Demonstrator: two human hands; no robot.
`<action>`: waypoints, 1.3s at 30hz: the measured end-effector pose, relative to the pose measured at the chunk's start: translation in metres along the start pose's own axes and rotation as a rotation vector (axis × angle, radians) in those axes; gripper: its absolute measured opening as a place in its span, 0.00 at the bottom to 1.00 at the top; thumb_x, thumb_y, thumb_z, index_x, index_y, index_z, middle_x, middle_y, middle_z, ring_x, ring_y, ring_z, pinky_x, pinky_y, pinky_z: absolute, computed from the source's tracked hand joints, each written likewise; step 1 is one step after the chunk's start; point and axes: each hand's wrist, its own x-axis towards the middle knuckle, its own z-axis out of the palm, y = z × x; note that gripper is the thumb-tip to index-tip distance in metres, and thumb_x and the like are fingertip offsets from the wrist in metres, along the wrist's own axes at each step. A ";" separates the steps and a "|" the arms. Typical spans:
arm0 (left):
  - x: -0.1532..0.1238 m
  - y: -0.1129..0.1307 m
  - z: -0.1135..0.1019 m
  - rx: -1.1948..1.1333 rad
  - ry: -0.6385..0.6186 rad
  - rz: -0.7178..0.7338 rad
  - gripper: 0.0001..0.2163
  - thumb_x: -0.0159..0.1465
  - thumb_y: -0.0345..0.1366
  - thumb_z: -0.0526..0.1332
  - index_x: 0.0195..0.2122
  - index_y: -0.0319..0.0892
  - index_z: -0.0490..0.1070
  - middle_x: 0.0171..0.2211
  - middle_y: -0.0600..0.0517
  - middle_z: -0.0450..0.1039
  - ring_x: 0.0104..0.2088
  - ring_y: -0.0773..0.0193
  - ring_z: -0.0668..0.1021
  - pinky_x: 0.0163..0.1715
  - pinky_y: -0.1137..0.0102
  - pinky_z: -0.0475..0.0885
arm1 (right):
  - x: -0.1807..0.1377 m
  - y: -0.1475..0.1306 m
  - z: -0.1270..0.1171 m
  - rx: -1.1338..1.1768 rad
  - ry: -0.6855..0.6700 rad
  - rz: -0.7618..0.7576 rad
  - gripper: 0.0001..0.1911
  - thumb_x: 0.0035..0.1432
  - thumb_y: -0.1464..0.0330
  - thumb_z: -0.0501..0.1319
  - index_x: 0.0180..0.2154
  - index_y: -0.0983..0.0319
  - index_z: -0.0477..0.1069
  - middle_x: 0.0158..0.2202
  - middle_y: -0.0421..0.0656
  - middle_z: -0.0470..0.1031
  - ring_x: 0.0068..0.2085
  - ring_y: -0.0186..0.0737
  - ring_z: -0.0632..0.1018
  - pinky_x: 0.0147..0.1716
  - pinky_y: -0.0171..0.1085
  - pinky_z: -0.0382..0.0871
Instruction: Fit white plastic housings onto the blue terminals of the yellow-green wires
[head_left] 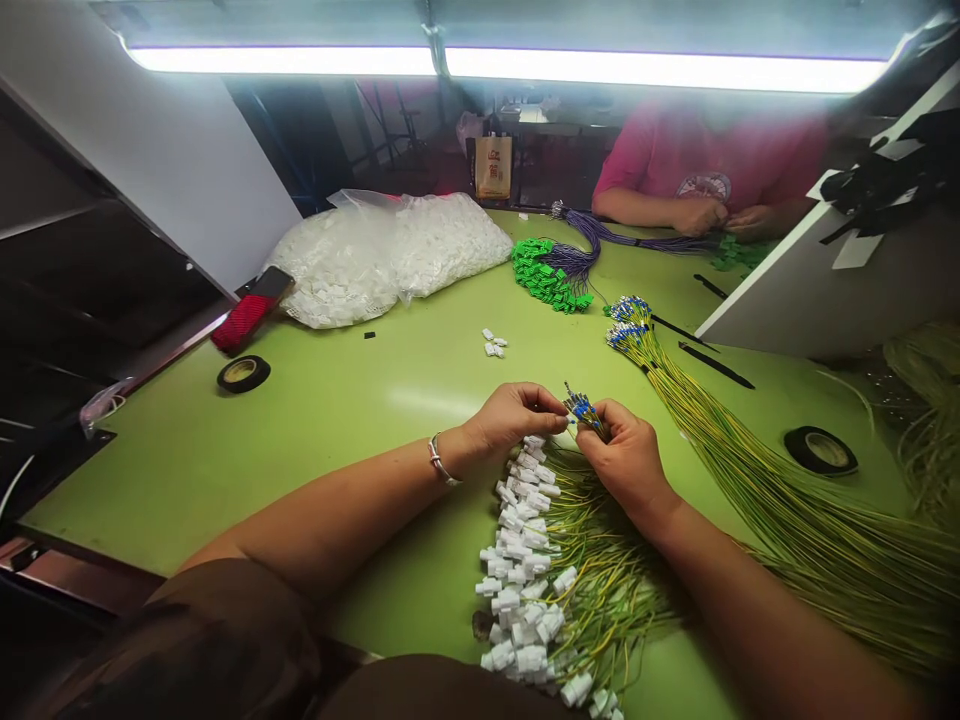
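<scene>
My right hand (626, 455) is closed around a bundle of yellow-green wires, whose blue-sleeved metal terminals (581, 408) stick up past the thumb. Close beside it, my left hand (517, 415) pinches a small white connector at the end of one wire; the fingertips hide most of it. Below both hands lies a long row of white connectors (521, 540) fitted on yellow-green wires (600, 550), some of them under my right forearm. A second bundle of yellow-green wires (720, 430) with blue-sleeved ends runs along the right side.
Several loose white connectors (495, 345) lie mid-table. Behind them rests a clear bag of white connectors (390, 255). Black tape rolls (244, 374) (821, 450) sit left and right. Green connectors (551, 275) on purple wires lie at the back, before a person in pink (705, 170).
</scene>
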 end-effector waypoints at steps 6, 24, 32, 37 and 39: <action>-0.001 -0.003 0.000 -0.023 -0.002 -0.040 0.15 0.40 0.34 0.73 0.25 0.34 0.71 0.21 0.54 0.71 0.23 0.72 0.71 0.28 0.73 0.66 | -0.002 0.006 0.003 -0.101 -0.014 -0.082 0.02 0.48 0.70 0.57 0.25 0.61 0.65 0.18 0.33 0.60 0.21 0.29 0.59 0.23 0.31 0.55; 0.024 0.050 -0.054 1.116 0.177 0.271 0.07 0.57 0.32 0.61 0.34 0.38 0.78 0.34 0.47 0.76 0.36 0.62 0.76 0.41 0.70 0.69 | 0.014 0.013 0.000 0.272 0.027 0.252 0.11 0.47 0.62 0.63 0.24 0.65 0.70 0.18 0.36 0.62 0.20 0.30 0.58 0.20 0.32 0.50; 0.054 0.030 -0.090 1.422 0.473 0.314 0.09 0.59 0.34 0.59 0.39 0.40 0.76 0.35 0.46 0.72 0.39 0.59 0.74 0.44 0.67 0.68 | 0.013 0.002 0.003 0.134 0.037 0.170 0.08 0.45 0.65 0.59 0.23 0.64 0.69 0.19 0.35 0.58 0.23 0.31 0.58 0.23 0.32 0.53; 0.046 0.031 -0.081 1.203 0.488 0.331 0.08 0.53 0.25 0.59 0.33 0.39 0.75 0.30 0.49 0.73 0.33 0.63 0.74 0.39 0.67 0.69 | 0.012 -0.002 0.003 0.060 0.041 0.132 0.07 0.43 0.66 0.57 0.20 0.63 0.65 0.18 0.35 0.56 0.23 0.31 0.58 0.23 0.32 0.53; 0.040 0.033 -0.074 0.908 0.487 0.239 0.09 0.51 0.23 0.60 0.33 0.37 0.73 0.24 0.52 0.71 0.26 0.66 0.74 0.32 0.68 0.70 | 0.011 -0.003 0.003 0.030 0.043 0.105 0.08 0.43 0.66 0.57 0.18 0.62 0.61 0.17 0.34 0.52 0.23 0.30 0.56 0.22 0.31 0.52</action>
